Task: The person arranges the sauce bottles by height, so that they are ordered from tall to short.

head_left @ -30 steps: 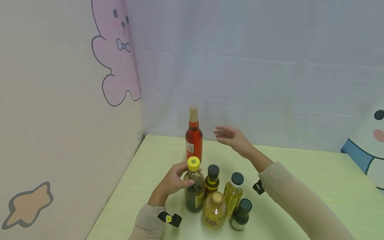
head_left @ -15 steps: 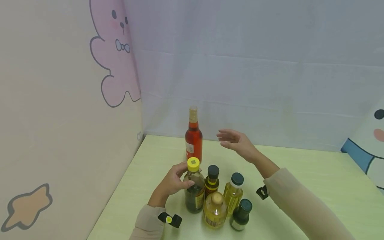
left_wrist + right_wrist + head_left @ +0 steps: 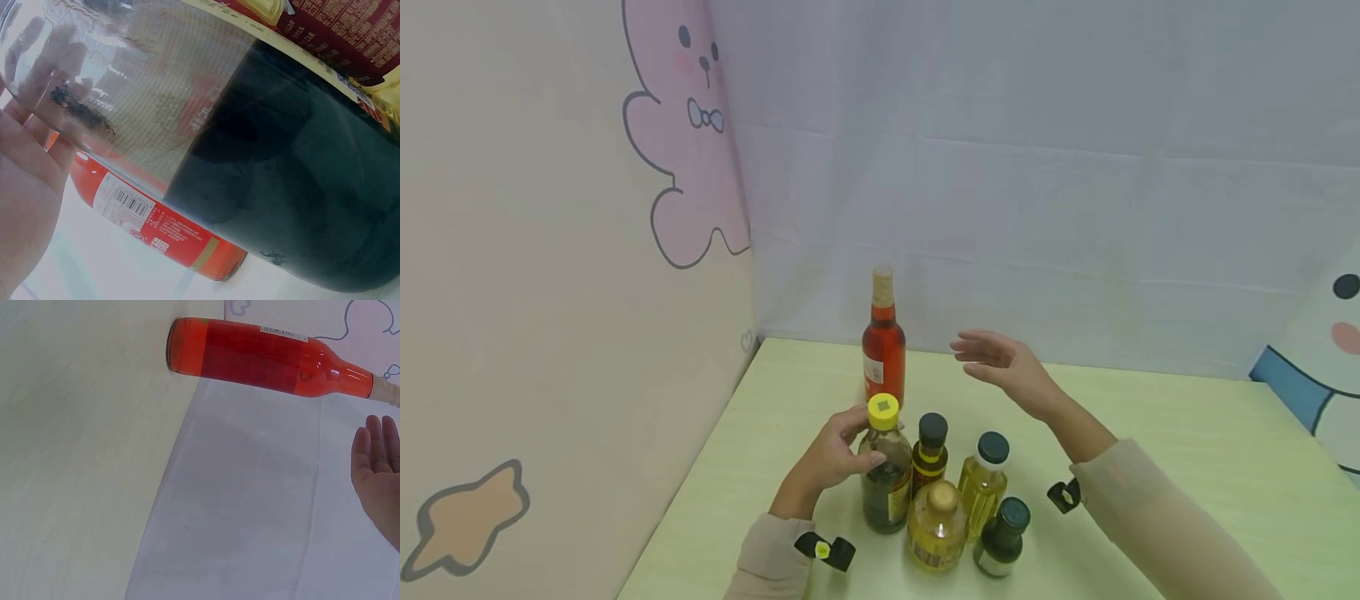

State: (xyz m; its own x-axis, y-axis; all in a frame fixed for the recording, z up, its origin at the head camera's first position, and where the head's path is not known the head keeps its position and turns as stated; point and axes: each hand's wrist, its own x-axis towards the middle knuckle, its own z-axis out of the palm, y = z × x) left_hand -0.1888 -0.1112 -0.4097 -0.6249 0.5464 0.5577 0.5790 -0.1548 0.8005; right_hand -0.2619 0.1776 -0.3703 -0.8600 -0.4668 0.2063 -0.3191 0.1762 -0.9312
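Head view: a person's left hand grips the dark-liquid bottle with the yellow cap at its shoulder, at the front left of a cluster of bottles on the pale green bench. The fingers curl round the far side of the neck just under the cap, and the thumb lies across the near side of the glass, so the bottle stands upright between them. In the left wrist view the palm lies flat against the clear upper part of that bottle, with fingers showing through the glass.

The right hand hangs above the bench, holding nothing, its fingers straight, close together and pointing left toward the tall red bottle, which stands upright near the back wall, apart from the fingertips. The right wrist view shows the same red bottle clear of the flat palm.

Just beside the gripped bottle stand a small dark bottle with a black cap, a yellow-oil bottle with a dark cap, a round golden-capped oil bottle and a short dark green bottle. Cartoon figures decorate the panels around the bench.
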